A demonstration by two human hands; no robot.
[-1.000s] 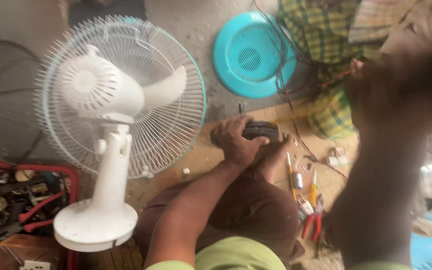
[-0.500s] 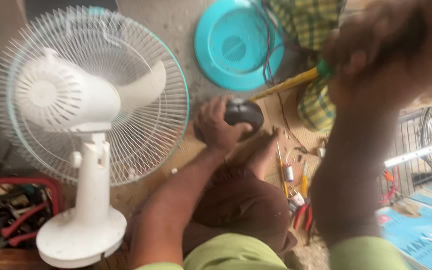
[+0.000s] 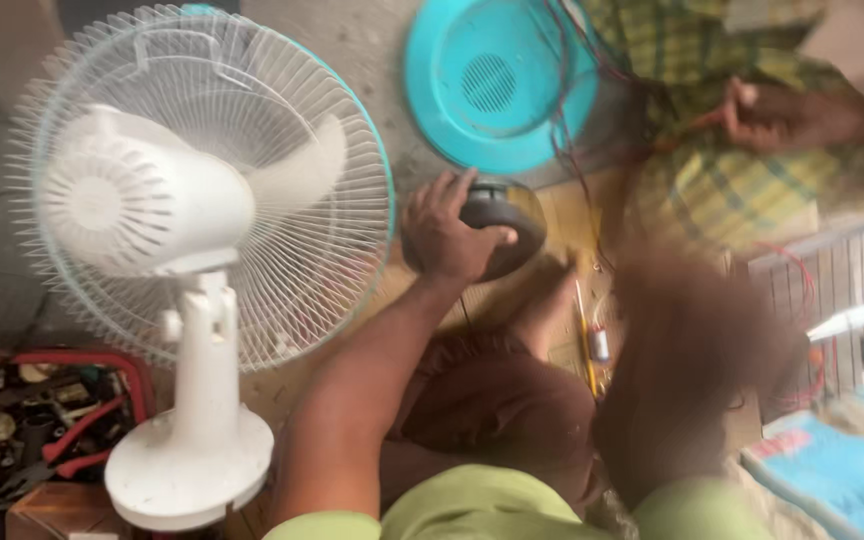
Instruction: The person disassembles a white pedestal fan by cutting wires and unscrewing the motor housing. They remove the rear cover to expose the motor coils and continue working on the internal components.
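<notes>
we have the dark round motor housing point(image 3: 500, 225) on the floor in front of our folded leg, and our left hand point(image 3: 449, 235) lies over its left side, fingers point(image 3: 457, 192) spread across the top and thumb hooked over the near edge, so it is gripped rather than just touched. to do this well, we judge that the palm should press it flat to the wooden board point(image 3: 562, 225) so it cannot roll or turn while wires are handled.

our right hand point(image 3: 697, 345) is a brown blur to the right of those fingers, near the lap; we cannot tell whether its fingers are spread or closed, or if they carry anything. just right of the housing, thin wires point(image 3: 577, 165) trail up and away, with small tools point(image 3: 588, 340) lying below them.

above the fingers sits a teal round fan cover point(image 3: 482, 85). far right of it, another person's hand point(image 3: 777, 115) pinches a red wire end over checked cloth. to the left of our fingers stands a white pedestal fan point(image 3: 187, 230), its guard just beside the knuckles, and beyond its base a red tray point(image 3: 52, 358) of pliers and oddments.
</notes>
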